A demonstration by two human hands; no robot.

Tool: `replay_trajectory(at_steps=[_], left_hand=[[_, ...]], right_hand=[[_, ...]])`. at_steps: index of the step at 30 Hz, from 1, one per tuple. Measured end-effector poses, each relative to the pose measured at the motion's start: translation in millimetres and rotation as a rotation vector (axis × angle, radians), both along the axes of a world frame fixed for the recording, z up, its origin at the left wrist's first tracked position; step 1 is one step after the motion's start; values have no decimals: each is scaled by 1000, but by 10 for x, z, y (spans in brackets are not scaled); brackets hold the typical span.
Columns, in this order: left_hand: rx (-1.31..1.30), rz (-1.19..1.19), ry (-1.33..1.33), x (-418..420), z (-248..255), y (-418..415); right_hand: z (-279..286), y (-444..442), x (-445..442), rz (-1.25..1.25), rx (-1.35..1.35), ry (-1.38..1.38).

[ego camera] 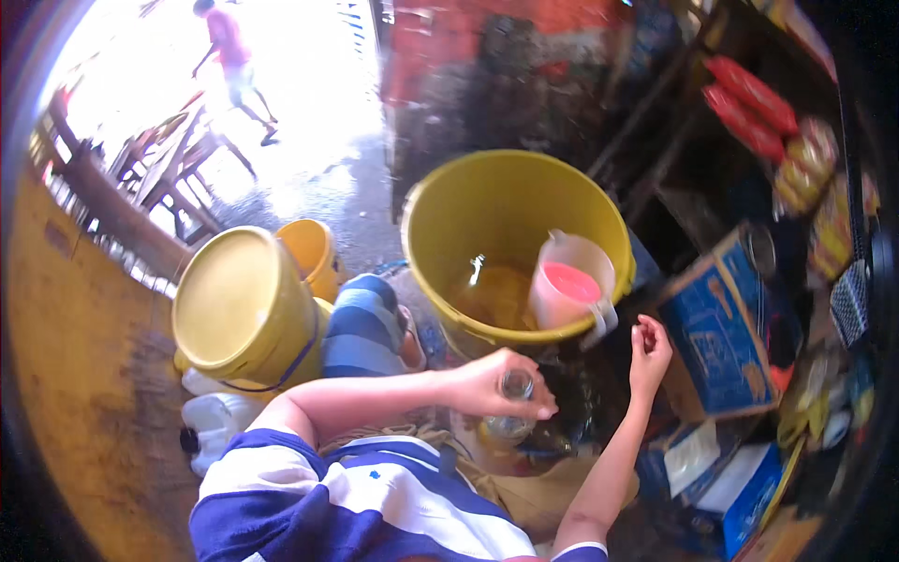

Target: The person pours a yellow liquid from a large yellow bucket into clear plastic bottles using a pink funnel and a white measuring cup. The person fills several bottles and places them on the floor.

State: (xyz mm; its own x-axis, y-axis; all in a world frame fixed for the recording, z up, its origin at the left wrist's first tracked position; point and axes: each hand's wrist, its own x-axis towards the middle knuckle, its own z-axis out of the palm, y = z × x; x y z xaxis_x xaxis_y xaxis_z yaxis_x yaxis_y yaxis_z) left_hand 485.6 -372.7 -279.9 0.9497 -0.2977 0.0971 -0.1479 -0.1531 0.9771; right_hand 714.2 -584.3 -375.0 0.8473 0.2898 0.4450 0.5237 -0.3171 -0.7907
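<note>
My left hand (502,390) grips a clear glass bottle (507,428) near its top, and the round mouth shows between thumb and fingers. Held up at the right, my right hand (650,355) is empty, its fingers loosely curled. It is near the handle of a translucent plastic pitcher (546,295). Pink liquid (572,281) partly fills that pitcher. The pitcher leans inside a large yellow plastic bucket (484,193), its handle at the near rim. Some liquid seems to lie on the bucket's bottom.
A lidded yellow pail (225,302), an orange bucket (309,242) and a white jerrycan (225,425) stand at the left. A blue cardboard box (723,337) and packaged goods (808,161) are at the right. A person (228,49) walks outside past a wooden bench (168,154).
</note>
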Motion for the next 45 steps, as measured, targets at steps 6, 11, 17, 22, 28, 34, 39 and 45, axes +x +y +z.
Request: replay_trajectory(at_steps=[6, 11, 17, 22, 28, 34, 39, 45], left_hand=[[-157, 462, -286, -447, 1200, 910], [-184, 761, -391, -212, 1317, 1440], [-46, 992, -278, 211, 898, 2049], [191, 1046, -322, 518, 870, 1988], [345, 1090, -163, 711, 948, 1900], [364, 1096, -107, 756, 941, 1912], [348, 1115, -229, 605, 817, 2065], [71, 971, -343, 579, 1163, 1988]], right_hand=[[400, 1550, 302, 502, -744, 148], [-166, 1638, 683, 586, -927, 341], [766, 1573, 616, 367, -471, -124], [2062, 1687, 522, 517, 383, 278], [3023, 2300, -219, 626, 480, 75], [3296, 2697, -712, 605, -211, -513], [3255, 2502, -1173, 657, -99, -1015], [760, 813, 166, 110, -198, -77]])
